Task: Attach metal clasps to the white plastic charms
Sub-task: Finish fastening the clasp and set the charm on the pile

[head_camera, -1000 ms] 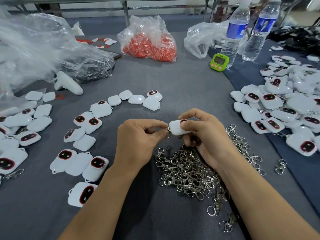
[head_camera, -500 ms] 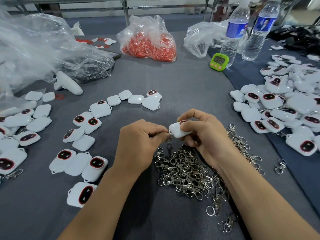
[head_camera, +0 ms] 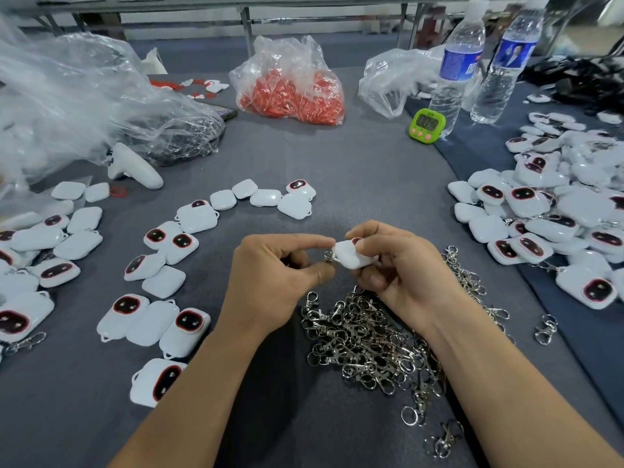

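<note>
Attachment is under way above the desk (head_camera: 371, 184): right hand (head_camera: 405, 275) grips a white charm (head_camera: 353, 256), left hand (head_camera: 277, 282) pinches a clasp (head_camera: 328, 255) against its loop (head_camera: 336, 255). Next, the clasp probably needs working fully through.

Grey cloth-covered table (head_camera: 354, 170), metal table frame (head_camera: 246, 25) behind, soft even light.

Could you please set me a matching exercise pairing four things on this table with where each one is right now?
Things:
1. white charm
2. clasp
3. green timer
4. bag of red pieces

Places:
A. next to the water bottles
B. pinched by the left hand
C. far middle of the table
D. held in the right hand

Pairs: 1-D, 2-B, 3-A, 4-C.
</note>
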Action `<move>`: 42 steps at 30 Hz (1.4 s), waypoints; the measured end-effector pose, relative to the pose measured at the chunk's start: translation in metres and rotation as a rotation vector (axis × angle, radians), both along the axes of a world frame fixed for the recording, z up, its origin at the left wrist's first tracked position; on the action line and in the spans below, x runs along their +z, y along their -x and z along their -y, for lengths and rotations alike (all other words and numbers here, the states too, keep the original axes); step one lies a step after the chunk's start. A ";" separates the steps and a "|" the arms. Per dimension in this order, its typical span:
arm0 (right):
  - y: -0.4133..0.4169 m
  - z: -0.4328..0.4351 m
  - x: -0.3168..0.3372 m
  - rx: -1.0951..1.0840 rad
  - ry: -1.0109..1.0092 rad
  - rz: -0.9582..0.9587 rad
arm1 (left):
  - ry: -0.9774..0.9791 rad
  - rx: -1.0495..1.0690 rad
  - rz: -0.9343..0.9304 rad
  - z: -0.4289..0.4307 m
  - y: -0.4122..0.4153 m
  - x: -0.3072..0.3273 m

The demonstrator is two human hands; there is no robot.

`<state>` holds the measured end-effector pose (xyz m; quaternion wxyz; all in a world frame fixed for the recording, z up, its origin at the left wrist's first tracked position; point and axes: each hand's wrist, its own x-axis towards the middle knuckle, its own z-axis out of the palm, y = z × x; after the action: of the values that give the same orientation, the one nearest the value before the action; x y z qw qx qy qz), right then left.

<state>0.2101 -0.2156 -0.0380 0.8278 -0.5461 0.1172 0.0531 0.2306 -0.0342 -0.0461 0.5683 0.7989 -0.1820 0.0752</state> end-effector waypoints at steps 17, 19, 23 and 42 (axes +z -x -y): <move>-0.001 -0.001 0.002 0.016 -0.060 -0.035 | 0.220 -0.037 -0.111 0.005 -0.003 -0.001; -0.001 -0.001 0.001 0.022 -0.065 -0.032 | 0.233 -0.029 -0.105 0.006 -0.003 -0.001; -0.001 -0.002 0.001 0.016 -0.070 -0.030 | 0.198 -0.014 -0.073 0.006 -0.002 0.002; 0.001 -0.011 0.003 -0.030 0.067 0.167 | 0.006 0.180 0.028 0.007 0.000 -0.001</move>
<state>0.2093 -0.2048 -0.0349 0.8165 -0.5743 0.0575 -0.0089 0.2304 -0.0417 -0.0472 0.5592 0.8091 -0.1170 0.1377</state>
